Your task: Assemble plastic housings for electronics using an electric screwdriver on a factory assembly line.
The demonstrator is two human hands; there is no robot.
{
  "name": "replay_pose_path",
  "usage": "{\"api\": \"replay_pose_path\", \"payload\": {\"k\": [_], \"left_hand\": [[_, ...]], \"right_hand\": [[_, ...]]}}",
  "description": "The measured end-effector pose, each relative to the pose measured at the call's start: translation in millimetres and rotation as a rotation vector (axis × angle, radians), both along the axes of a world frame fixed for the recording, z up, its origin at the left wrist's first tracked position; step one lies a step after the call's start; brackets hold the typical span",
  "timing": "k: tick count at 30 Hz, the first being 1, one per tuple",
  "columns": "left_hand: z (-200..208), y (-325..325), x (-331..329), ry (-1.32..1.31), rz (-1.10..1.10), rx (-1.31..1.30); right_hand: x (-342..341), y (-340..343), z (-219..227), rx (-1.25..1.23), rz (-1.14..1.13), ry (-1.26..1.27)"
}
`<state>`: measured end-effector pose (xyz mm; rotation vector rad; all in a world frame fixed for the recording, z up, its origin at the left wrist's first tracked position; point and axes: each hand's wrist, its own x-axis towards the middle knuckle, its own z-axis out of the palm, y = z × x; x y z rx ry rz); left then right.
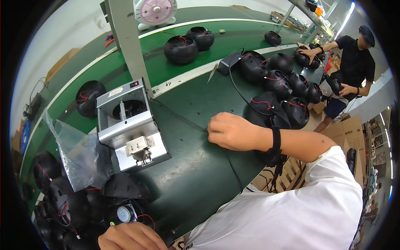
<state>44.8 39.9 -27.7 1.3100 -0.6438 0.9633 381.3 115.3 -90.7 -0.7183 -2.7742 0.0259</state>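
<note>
Around you is a workshop, with a green workbench [187,166] curving across the fisheye view. At far left, black shells [46,164] are heaped, some screened by a clear plastic bag [77,156]. Right of the bag stands a silver metal machine [129,125]. Below it, your left hand [132,236] is cut off by the lower edge, just beside a small round speaker [125,213] with a red wire; its fingertips are hidden, so I cannot tell whether it grips anything. Farther right, your right hand [233,131] is curled closed over the bench, palm turned away, where a black cable [179,116] meets it. Your right forearm and white sleeve [287,212] block the bench's near right side. Beyond the forearm sits another cluster of shells [279,83]; at far right, a co-worker [354,60] in black handles more.
</note>
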Motion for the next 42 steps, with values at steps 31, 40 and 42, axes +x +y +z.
{"api": "replay_pose_path", "payload": {"k": [31,40,42], "left_hand": [[-3,-9,4,0.049,0.128,-0.085],[-9,-17,6,0.137,0.315,-0.217],[-7,-14,5,0.159,0.326,-0.193]], "right_hand": [[-63,33,-24,-0.418,-0.259,0.04],[0,119,54,-0.233,-0.584,-0.232],[26,186,63,-0.013,-0.626,-0.045]]}}
